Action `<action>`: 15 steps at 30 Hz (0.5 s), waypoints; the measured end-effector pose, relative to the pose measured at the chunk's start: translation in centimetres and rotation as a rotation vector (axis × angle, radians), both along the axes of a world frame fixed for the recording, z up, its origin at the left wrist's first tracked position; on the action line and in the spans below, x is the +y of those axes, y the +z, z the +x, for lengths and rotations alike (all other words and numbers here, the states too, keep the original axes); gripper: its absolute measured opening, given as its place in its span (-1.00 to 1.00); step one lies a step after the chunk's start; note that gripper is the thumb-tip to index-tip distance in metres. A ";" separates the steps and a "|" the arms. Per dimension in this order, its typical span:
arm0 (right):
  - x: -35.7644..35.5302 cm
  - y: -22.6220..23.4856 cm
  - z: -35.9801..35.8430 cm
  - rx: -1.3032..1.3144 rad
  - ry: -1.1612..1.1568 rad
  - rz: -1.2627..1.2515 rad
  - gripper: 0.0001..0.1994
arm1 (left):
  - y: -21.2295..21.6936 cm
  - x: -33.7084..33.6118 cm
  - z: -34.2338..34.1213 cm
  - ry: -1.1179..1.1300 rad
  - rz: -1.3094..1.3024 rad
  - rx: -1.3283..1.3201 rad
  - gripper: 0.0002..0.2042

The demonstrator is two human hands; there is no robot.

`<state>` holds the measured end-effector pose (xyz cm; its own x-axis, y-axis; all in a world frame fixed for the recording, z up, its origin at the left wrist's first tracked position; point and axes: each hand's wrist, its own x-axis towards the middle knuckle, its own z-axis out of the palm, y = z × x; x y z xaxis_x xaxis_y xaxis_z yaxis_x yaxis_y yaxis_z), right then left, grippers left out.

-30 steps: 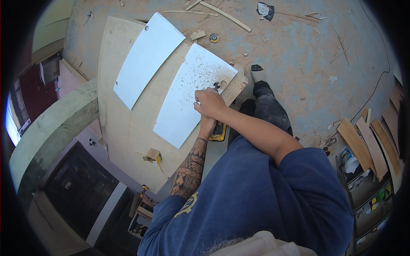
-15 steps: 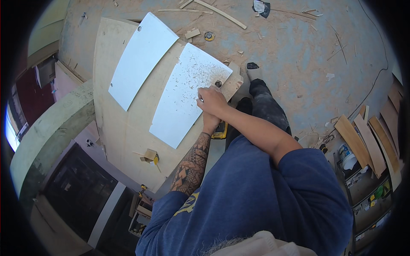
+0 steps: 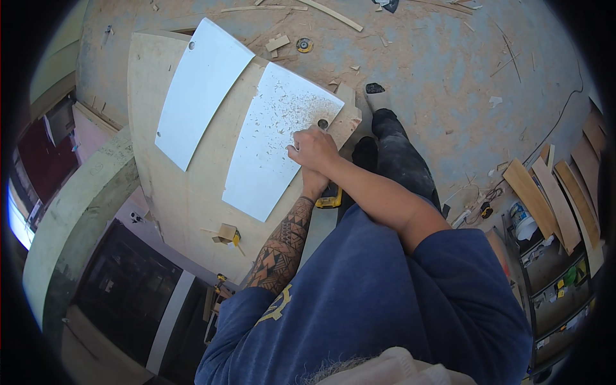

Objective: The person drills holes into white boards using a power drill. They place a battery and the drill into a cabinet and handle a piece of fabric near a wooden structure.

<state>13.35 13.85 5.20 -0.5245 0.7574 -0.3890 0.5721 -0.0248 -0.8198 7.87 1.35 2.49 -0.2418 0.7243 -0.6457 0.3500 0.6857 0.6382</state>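
A white curved panel (image 3: 256, 151), strewn with brown shavings, lies on a pale wooden board (image 3: 192, 212). A round dark hole (image 3: 323, 124) is cut near its right edge. My right hand (image 3: 314, 149) is just below that hole, with its fingers curled; what they hold is hidden. Under my right wrist, at the panel's near edge, is my left hand (image 3: 314, 183). It appears closed on a yellow and black cordless drill (image 3: 330, 196); its fingers and most of the tool are covered.
A second white panel (image 3: 202, 93) with two holes lies to the left. A small open cardboard box (image 3: 226, 233) sits near the board's lower edge. Offcuts (image 3: 277, 43) and a yellow disc (image 3: 304, 45) are on the dusty floor. Wooden strips (image 3: 532, 199) lean at the right.
The whole view has shifted slightly, moving the panels and floor items a little leftward. My hands stay close together near the hole, with nothing visibly taken up or let go.
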 end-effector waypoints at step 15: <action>0.1 -0.2 0.3 -0.011 -0.011 0.027 -0.78 | -0.2 0.0 -0.5 -0.094 0.009 0.016 -0.55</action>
<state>13.70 13.93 5.04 -0.5116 0.7736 -0.3739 0.5811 -0.0090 -0.8138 7.34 1.33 2.28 -0.1825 0.7500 -0.6357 0.4226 0.6436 0.6381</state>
